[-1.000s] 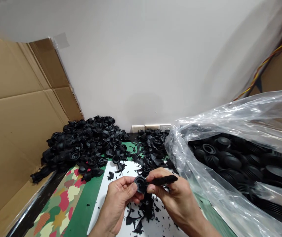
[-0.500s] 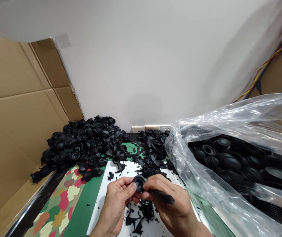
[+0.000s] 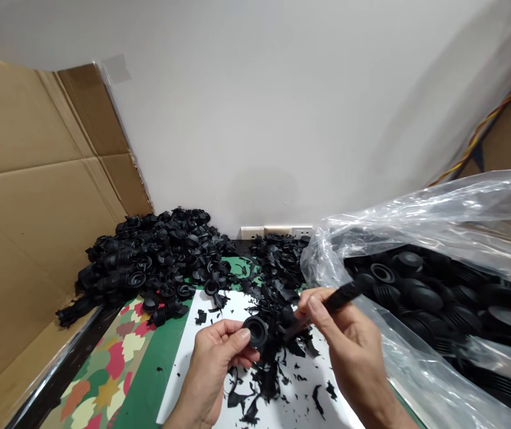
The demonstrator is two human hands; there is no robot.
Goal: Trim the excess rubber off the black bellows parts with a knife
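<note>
Pinched between the thumb and fingers of my left hand (image 3: 219, 360) is a black rubber bellows (image 3: 256, 331), its round, ringed opening facing me. My right hand (image 3: 349, 333) is closed around a slim black-handled knife (image 3: 342, 296), whose dark blade points down and left and is hard to make out against the scraps. A gap separates the knife from the bellows. Under both hands, black rubber scraps (image 3: 266, 381) lie on a white sheet (image 3: 179, 372).
A heap of trimmed black rubber parts (image 3: 157, 256) stands at the back left beside a cardboard sheet (image 3: 36, 179). More scraps (image 3: 277, 256) pile up below the wall sockets (image 3: 277, 232). At right, a clear plastic bag (image 3: 331, 256) holds many ribbed black pieces (image 3: 420, 295).
My right hand has moved right, away from the bellows, and the knife has turned so its handle points up and right. My left hand still holds the bellows in nearly the same place.
</note>
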